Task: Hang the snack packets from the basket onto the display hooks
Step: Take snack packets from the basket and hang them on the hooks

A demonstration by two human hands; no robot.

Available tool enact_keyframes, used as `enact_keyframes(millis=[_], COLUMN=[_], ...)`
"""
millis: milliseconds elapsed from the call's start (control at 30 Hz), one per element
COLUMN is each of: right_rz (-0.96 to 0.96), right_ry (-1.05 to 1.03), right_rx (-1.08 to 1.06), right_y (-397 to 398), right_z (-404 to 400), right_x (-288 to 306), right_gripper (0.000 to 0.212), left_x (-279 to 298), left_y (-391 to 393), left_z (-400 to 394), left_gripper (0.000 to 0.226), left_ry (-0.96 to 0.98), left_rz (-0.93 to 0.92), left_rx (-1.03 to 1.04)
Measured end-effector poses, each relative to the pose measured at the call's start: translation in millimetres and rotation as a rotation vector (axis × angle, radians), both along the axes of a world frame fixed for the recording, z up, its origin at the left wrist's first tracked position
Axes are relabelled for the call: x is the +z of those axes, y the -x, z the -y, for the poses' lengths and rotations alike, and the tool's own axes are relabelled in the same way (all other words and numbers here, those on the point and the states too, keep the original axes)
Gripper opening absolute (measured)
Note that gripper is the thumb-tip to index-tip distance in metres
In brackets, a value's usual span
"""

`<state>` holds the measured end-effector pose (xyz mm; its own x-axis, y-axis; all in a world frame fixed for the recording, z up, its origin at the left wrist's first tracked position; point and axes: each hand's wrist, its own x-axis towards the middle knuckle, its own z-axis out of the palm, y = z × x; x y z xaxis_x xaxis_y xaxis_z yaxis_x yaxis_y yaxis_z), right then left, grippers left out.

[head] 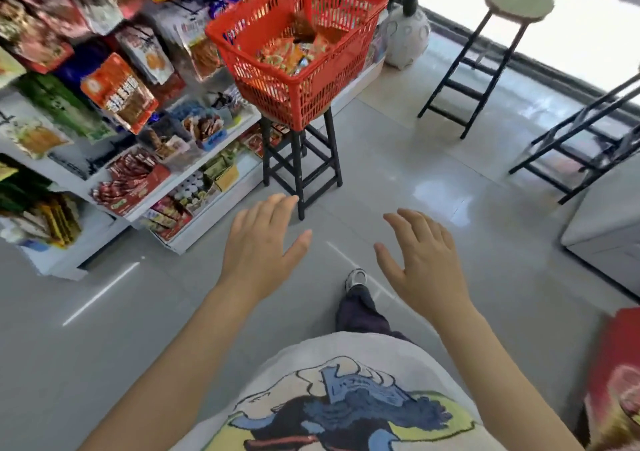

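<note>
**Both hands empty, basket still stocked**

The red basket (298,45) sits on a black stool (301,160) in the upper middle of the frame, right beside the snack display (104,80) that fills the upper left. Inside the basket lies a loose heap of snack packets (294,54), orange and yellow wrappers mostly, covering the bottom. So there is still stock waiting to go up.

The left hand (259,239) and the right hand (422,256) hover over the grey floor (138,312) in the lower middle of the frame, well short of the basket. Both are spread, fingers straight and apart, palms down, holding nothing. Neither touches anything.

On the display, many packets (119,92) already hang in overlapping rows at the upper left, with boxed goods on the shelves (194,173) below. The picture is blurred there, so I cannot make out the hooks themselves, nor tell which of the hanging packets came out of this basket.

My reading: the job is somewhere in the middle, or perhaps barely begun. No packet is in hand at this moment, and the heap in the basket says several trips remain. The step in hand looks like a reach toward the basket for a packet, but that is a guess from the empty, open fingers.

A second stool (498,35) stands at the upper right, bare.
</note>
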<state>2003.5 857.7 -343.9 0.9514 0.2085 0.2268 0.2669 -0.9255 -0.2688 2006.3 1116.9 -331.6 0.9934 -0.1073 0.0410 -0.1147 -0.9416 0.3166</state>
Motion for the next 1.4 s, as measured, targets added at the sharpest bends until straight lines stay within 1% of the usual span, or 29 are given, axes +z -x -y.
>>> enact_keyframes(millis=[167, 233, 333, 433, 600, 733, 900, 1000, 1100, 1167, 1267, 1367, 1400], right_rz=[-0.069, -0.079, -0.114, -0.143, -0.167, -0.173, -0.156, -0.242, -0.328, -0.395, -0.544, -0.683, -0.698], right_ry=[-0.035, -0.073, -0.062, -0.048, -0.037, -0.044, -0.051, -0.017, -0.015, -0.015, -0.001, 0.005, 0.039], right_rx=[0.068, 0.115, 0.215, 0.295, 0.386, 0.338, 0.284, 0.236, 0.202, 0.212, 0.211, 0.093, 0.048], right_y=[-143.1, -195.9, -273.4, -335.8, -417.0, -477.5, -540.6, -577.1, -610.3, -632.2, -665.5, -691.9, -697.4], right_z=[0.4, -2.8, -14.8, -35.7, -79.5, -115.1, -161.8, -179.4, -190.9, -198.3, -211.4, -230.9, -238.6], right_x=[-3.3, 0.2, 3.0, 5.1, -4.9, -11.1, -13.9, -21.3, -33.4, -47.0, -72.3, -101.7, -108.9], right_gripper=[0.052, 0.052, 0.054, 0.053, 0.052, 0.052, 0.046, 0.053, 0.056, 0.058, 0.069, 0.091, 0.1], left_x=[0.4, 4.4, 9.0, 6.8, -14.4, -27.4, -31.9, -39.6, -51.2, -63.1, -77.1, -82.2, -82.5], left_y=[-118.3, -154.1, -204.2, -241.7, -306.1, -382.7, -481.1, -536.7, -580.2, -599.3, -606.6, -605.7, -605.2], left_z=[2.9, 1.0, -7.4, -23.6, -63.0, -105.1, -156.0, -174.8, -179.5, -178.8, -176.5, -177.5, -179.3], left_gripper=[0.064, 0.064, 0.066, 0.063, 0.064, 0.068, 0.075, 0.081, 0.096, 0.105, 0.111, 0.111, 0.11], left_ry=[-0.021, -0.023, -0.016, 0.006, 0.033, 0.063, 0.075, 0.026, -0.055, -0.1, -0.128, -0.109, -0.104], left_rz=[-0.038, -0.055, -0.073, -0.088, -0.121, -0.11, -0.069, -0.09, -0.177, -0.226, -0.248, -0.209, -0.198], left_rx=[0.081, 0.12, 0.206, 0.288, 0.337, 0.301, 0.211, 0.15, 0.127, 0.152, 0.215, 0.224, 0.21])
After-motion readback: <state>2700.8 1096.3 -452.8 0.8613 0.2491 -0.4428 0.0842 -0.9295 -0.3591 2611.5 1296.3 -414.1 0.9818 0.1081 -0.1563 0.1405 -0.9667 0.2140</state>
